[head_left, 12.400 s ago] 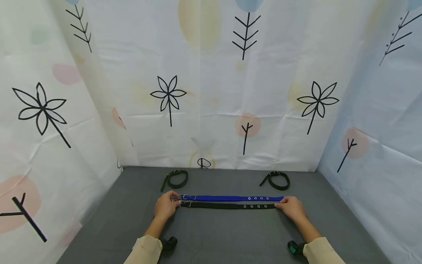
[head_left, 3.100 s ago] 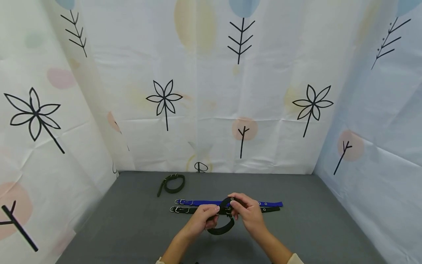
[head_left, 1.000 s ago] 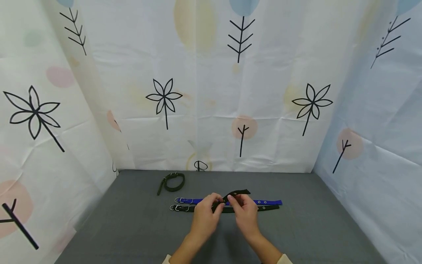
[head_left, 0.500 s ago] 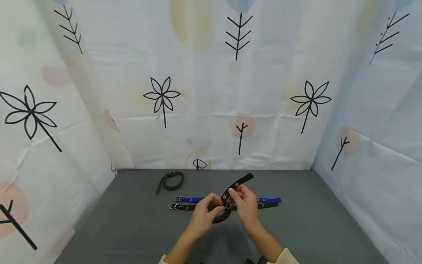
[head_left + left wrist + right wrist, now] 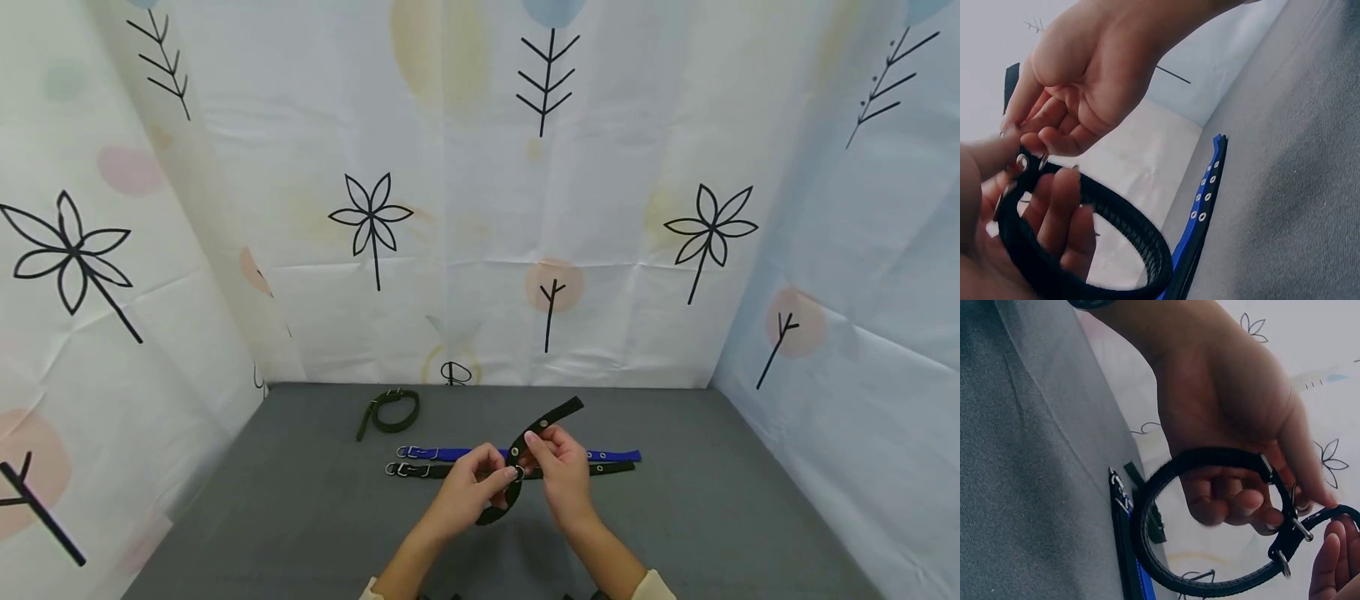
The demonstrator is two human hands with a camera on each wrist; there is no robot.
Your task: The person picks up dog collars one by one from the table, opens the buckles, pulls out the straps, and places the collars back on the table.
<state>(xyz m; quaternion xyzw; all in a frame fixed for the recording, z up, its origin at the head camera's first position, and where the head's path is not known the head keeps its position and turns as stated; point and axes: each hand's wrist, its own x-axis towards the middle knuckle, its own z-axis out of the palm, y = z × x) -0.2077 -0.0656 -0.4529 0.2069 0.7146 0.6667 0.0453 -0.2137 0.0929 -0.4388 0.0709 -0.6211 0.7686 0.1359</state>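
A dark dog collar [image 5: 561, 412] with metal eyelets is held above the table between both hands. My left hand [image 5: 467, 490] pinches it at the metal buckle [image 5: 1302, 529]. My right hand [image 5: 564, 479] grips the strap near the eyelets, with the free end sticking up to the right. The rest of the collar [image 5: 1141, 519] hangs as a curved loop under the fingers. Behind the hands, a blue collar [image 5: 442, 454] and a black collar [image 5: 615, 467] lie flat and parallel, buckles to the left. The hands hide their middles.
One coiled dark green collar [image 5: 397, 427] lies at the back left of the grey table [image 5: 300, 517]. Patterned white cloth [image 5: 480, 317] walls off the back and both sides.
Earlier, both hands held the ends of the flat collars, and a second coil lay back right; that coil is gone from there. Lately the held strap's free end has come up and swung right.
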